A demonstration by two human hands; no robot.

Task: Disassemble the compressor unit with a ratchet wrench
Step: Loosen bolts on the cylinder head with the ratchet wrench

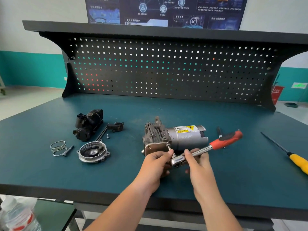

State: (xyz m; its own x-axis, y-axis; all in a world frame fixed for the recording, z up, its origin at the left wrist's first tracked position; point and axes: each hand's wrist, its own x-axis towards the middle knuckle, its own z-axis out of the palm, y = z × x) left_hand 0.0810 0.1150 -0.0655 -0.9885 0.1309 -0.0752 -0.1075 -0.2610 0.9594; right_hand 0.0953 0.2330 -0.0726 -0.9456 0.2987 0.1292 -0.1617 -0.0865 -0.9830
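The grey metal compressor unit [176, 139] lies on the teal bench [166, 110] just beyond both hands, long axis left-right; the nearer left hand [156, 162] pinches the head of the red-handled chrome ratchet wrench [201, 149], whose shaft the right hand [198, 164] grips.

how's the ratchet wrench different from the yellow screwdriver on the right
The ratchet wrench has a red-and-black handle and thick chrome shaft; the screwdriver, a yellow handle and thin dark shaft. The left hand and right hand hold the wrench; the screwdriver lies untouched on the bench.
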